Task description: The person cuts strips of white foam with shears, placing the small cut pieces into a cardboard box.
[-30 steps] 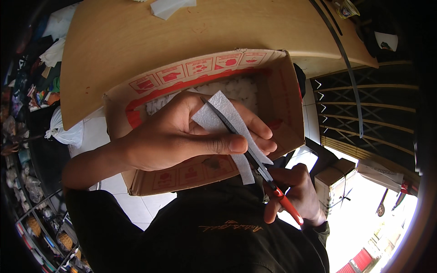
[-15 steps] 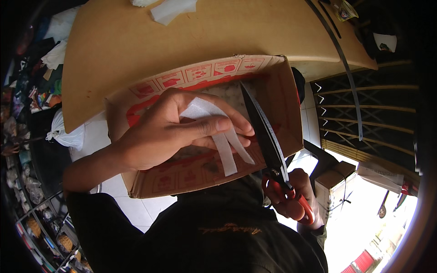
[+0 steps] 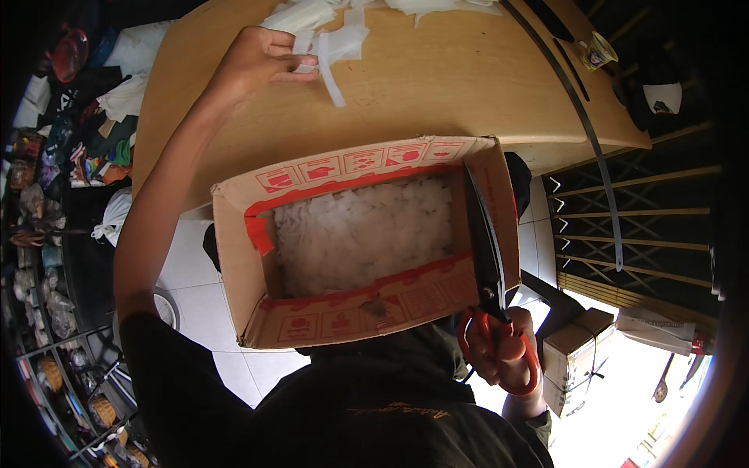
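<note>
My left hand [image 3: 261, 61] is stretched out over the far part of the table, its fingers closed on thin white strips [image 3: 331, 81] of a translucent, plastic-like sheet. Beside those fingers lie loose white sheets [image 3: 308, 15]. My right hand [image 3: 507, 355] grips scissors [image 3: 490, 242] with orange-red handles and dark blades, pointing up along the right inner wall of the box. The open cardboard box [image 3: 363, 158] with red print sits between me and the table. Many small white cut pieces [image 3: 363, 234] cover its bottom.
The wooden table [image 3: 437, 86] spans the far side. A long dark strap [image 3: 597, 148] hangs over its right edge, near a small cup [image 3: 598, 51]. At left stand crowded shelves [image 3: 58, 312] and a white bag [image 3: 115, 214]. A tied carton [image 3: 577, 355] is at right.
My left hand has moved from above the box, up and away to the far table, still with the white strips. The scissors have shifted slightly right and down, uncovering the box's contents.
</note>
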Demonstrator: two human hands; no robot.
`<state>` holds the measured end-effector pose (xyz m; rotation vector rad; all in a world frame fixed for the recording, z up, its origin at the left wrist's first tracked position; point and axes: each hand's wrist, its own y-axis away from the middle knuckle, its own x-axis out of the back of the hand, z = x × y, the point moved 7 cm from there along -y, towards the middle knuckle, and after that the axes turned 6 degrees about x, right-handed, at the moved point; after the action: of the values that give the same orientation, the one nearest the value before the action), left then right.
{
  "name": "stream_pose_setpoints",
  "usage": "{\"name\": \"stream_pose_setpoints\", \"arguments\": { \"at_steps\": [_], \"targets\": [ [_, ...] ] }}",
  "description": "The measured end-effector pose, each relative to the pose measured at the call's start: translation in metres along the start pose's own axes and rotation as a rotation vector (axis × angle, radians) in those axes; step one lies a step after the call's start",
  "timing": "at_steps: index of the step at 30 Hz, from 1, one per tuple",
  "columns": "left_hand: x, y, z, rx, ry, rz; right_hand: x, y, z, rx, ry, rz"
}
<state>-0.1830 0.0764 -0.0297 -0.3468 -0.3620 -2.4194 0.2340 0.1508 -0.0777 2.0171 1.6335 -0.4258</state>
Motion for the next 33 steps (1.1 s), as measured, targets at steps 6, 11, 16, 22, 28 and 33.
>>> {"name": "stream_pose_setpoints", "arguments": {
  "at_steps": [6,11,16,22,28,33],
  "targets": [
    [0.034,-0.005,-0.016,-0.101,-0.085,0.191,-0.002,0.003,0.002,-0.088,0.035,0.165],
    [-0.033,0.056,0.043,-0.062,0.040,0.016,-0.004,-0.002,-0.007,-0.115,0.287,0.212],
    [-0.101,0.111,0.045,0.034,0.188,-0.243,-0.015,-0.006,-0.017,-0.089,0.641,-0.080],
    [-0.134,0.136,0.040,0.267,0.359,-0.448,-0.011,0.010,-0.014,-0.102,0.904,-0.057],
    [-0.145,0.144,0.037,0.337,0.353,-0.527,-0.021,0.003,-0.020,-0.103,0.954,-0.036],
    [-0.144,0.146,0.034,0.349,0.330,-0.538,-0.023,-0.003,-0.021,-0.125,0.937,-0.026]
  ]
}}
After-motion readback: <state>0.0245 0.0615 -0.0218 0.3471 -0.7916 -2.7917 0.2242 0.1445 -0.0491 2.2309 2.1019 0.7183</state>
